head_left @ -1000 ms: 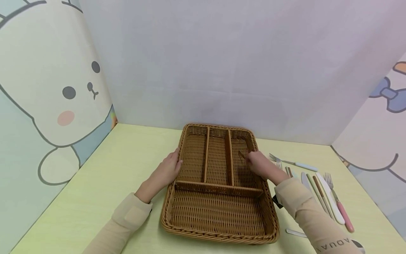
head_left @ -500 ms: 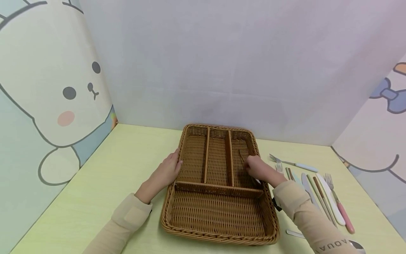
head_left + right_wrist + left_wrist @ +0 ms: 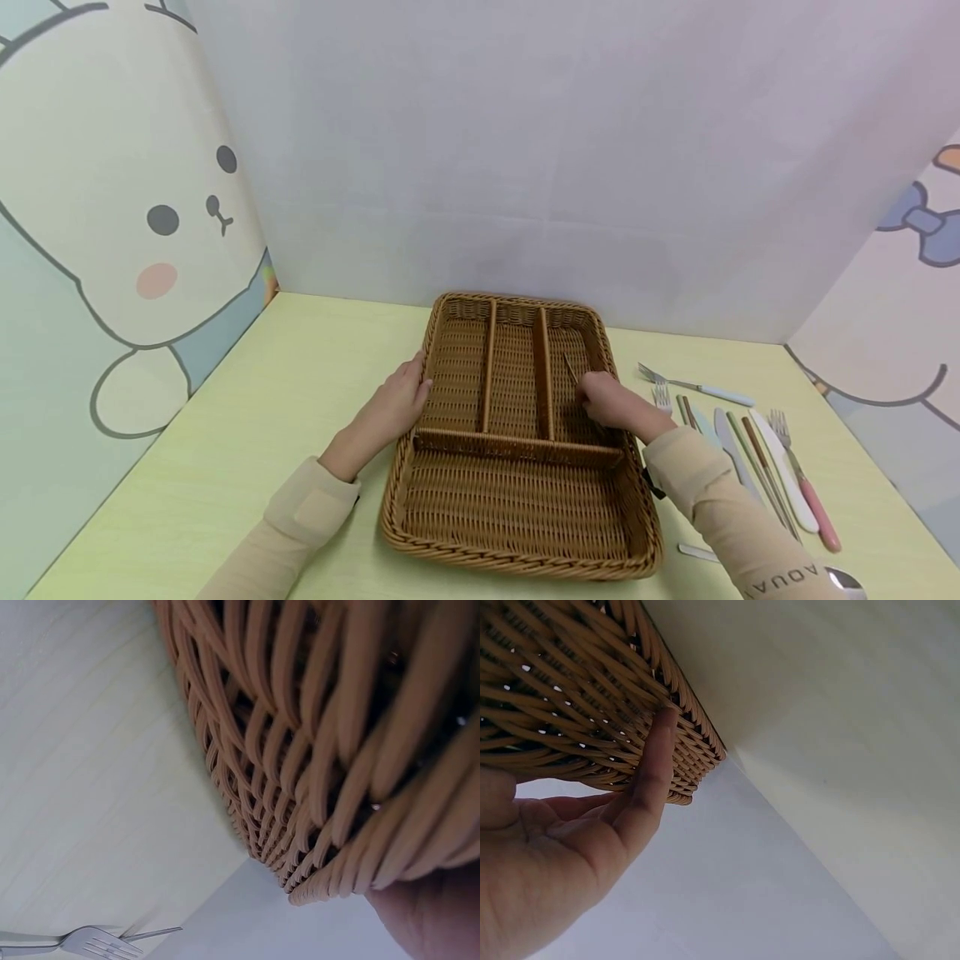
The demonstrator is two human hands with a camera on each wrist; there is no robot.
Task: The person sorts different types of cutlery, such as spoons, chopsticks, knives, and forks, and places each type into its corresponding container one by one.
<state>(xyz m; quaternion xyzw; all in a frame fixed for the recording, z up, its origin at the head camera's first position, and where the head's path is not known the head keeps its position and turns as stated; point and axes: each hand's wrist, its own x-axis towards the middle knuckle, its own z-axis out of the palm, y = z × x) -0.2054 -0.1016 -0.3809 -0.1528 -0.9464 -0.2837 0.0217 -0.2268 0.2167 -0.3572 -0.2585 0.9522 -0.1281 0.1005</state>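
A brown wicker basket (image 3: pixel 517 500) with several compartments rests on the table. My left hand (image 3: pixel 393 402) holds its left wall at the rim; in the left wrist view a finger (image 3: pixel 654 772) lies along the outer weave. My right hand (image 3: pixel 609 402) is inside the far right compartment, its fingers curled around a thin stick-like utensil (image 3: pixel 570 367). Only the slim far end shows clearly, so its kind cannot be told. In the right wrist view the basket wall (image 3: pixel 300 750) hides most of that hand.
Right of the basket lie a blue-handled fork (image 3: pixel 697 387), another fork (image 3: pixel 662 398), chopsticks (image 3: pixel 765 467), a white knife (image 3: pixel 787 475) and a pink-handled fork (image 3: pixel 806 483). A spoon (image 3: pixel 845 582) is partly under the right sleeve. A pale curtain (image 3: pixel 525 167) stands behind.
My right hand has moved slightly nearer and lower inside the right compartment with the thin utensil, and more of its far end shows. The left hand and basket stay put.
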